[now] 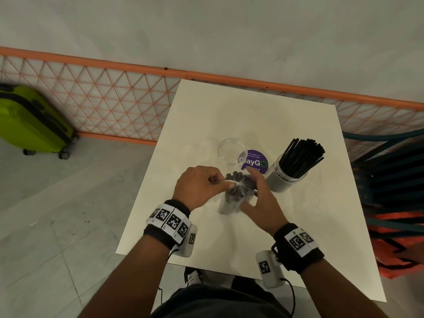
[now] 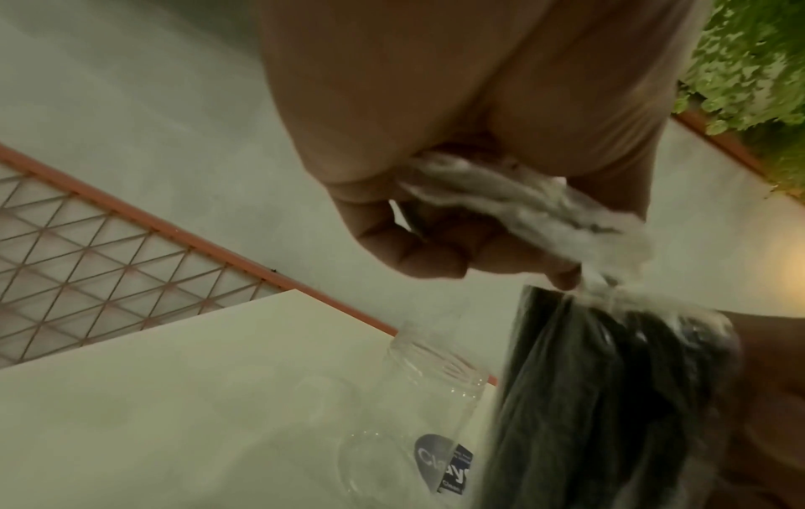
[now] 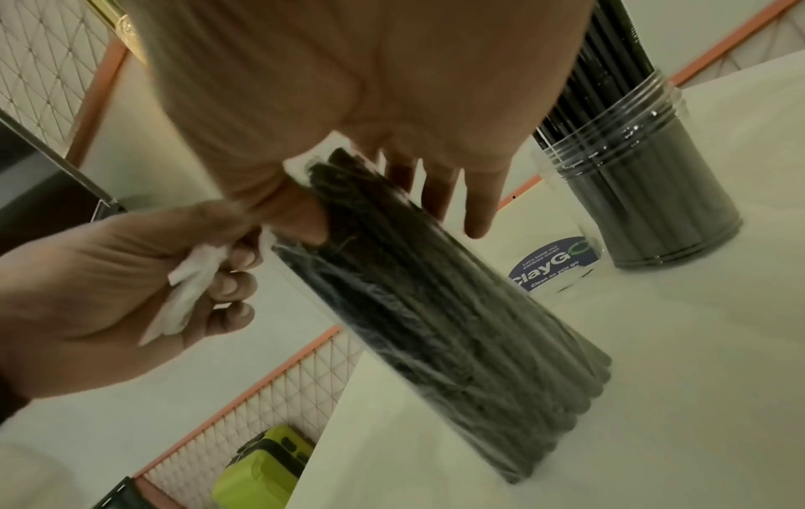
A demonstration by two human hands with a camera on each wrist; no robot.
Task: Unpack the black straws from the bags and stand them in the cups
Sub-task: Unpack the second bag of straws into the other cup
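Observation:
A clear plastic bag of black straws (image 1: pixel 236 193) stands upright on the white table (image 1: pixel 229 237), near its middle. My left hand (image 1: pixel 220 183) pinches the bag's twisted plastic top (image 2: pixel 514 206). From the right, my right hand (image 1: pixel 254 193) holds the upper bag (image 3: pixel 435 310), thumb on the near side and fingers (image 3: pixel 440 196) behind. Just beyond the hands an empty clear cup (image 1: pixel 231 151) stands upright. To the right, a second clear cup (image 1: pixel 286 175) holds a full bunch of black straws (image 1: pixel 302 154).
A purple round sticker (image 1: pixel 254 161) lies on the table between the cups. An orange mesh fence (image 1: pixel 114 106) runs behind the table. A green suitcase (image 1: pixel 29 120) stands on the floor at left, stacked dark chairs (image 1: pixel 390 180) at right.

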